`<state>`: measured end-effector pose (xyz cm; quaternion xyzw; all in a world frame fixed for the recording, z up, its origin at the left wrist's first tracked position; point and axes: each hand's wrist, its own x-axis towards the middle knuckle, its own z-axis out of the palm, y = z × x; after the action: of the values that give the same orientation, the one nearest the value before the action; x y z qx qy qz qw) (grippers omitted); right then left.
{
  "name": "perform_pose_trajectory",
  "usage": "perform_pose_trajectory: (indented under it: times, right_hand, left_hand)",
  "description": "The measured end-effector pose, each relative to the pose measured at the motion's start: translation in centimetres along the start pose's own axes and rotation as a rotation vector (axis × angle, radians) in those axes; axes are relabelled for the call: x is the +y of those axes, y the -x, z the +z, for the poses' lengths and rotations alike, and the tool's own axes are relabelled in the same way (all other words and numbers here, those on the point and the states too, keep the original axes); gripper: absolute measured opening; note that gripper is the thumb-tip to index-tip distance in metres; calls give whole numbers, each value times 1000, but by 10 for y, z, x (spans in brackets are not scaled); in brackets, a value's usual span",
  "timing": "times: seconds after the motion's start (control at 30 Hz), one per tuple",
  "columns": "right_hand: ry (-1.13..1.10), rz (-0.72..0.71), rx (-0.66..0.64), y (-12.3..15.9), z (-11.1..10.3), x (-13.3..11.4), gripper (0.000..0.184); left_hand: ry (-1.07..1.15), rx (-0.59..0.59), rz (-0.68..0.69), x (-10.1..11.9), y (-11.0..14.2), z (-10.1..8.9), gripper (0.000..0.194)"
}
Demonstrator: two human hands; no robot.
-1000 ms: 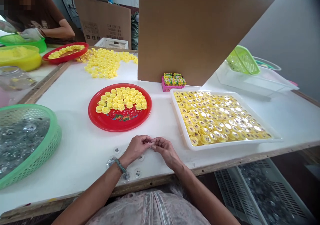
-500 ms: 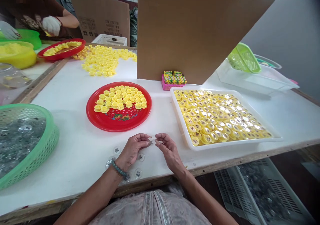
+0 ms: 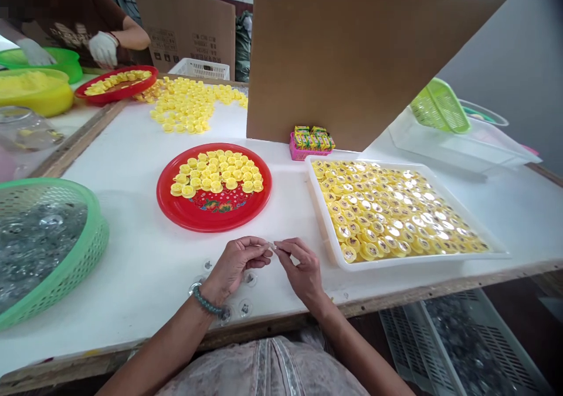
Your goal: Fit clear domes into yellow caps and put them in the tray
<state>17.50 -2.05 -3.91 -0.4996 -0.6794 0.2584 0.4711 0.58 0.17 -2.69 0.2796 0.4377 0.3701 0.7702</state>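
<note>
In front of my body, my left hand (image 3: pixel 244 261) and my right hand (image 3: pixel 302 267) meet with fingertips pinched on a small clear plastic piece (image 3: pixel 271 246); most of it is hidden by the fingers. Below and beside my left hand lie several clear round discs (image 3: pixel 245 308) with small dark pictures in them. Beyond my hands sits a red plate (image 3: pixel 211 223) bearing yellow cup-shaped pieces (image 3: pixel 215 173). To the right, a white tray (image 3: pixel 328 237) is filled with yellow pieces (image 3: pixel 378 208) topped by shiny picture discs.
A green basket (image 3: pixel 94 249) of clear plastic parts stands left. A pink basket (image 3: pixel 301 154) of small packets sits before a tall cardboard panel (image 3: pixel 343 61). Loose yellow pieces (image 3: pixel 189 105) lie at the back. A gloved co-worker's hand (image 3: pixel 104 50) is near another red plate (image 3: pixel 116 95).
My hands have come together; the right fingertips now meet the left ones at the clear piece. The view has shifted slightly. The co-worker's gloved hands have moved.
</note>
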Motion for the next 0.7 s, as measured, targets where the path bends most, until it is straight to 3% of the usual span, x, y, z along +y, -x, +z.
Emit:
perform_pose_trajectory:
  times: [0.13, 0.2, 0.27, 0.33, 0.47, 0.7]
  right_hand:
    - [189, -170, -96, 5, -6, 4, 29]
    - [192, -185, -124, 7, -6, 4, 30]
    - [132, -101, -84, 6, -5, 1, 28]
    - [5, 78, -41, 4, -4, -4, 26]
    - [-370, 427, -157, -2, -8, -19, 26]
    - [-635, 505, -124, 0, -8, -30, 19]
  left_hand:
    - [51, -44, 35, 7, 5, 4, 24]
    - [35, -38, 58, 9, 5, 5, 22]
    - [29, -24, 58, 7, 5, 6, 27]
    - [42, -11, 55, 5, 5, 7, 37]
    - [30, 7, 112, 1, 6, 8, 38]
    - [-35, 29, 208, 4, 10, 11, 30]
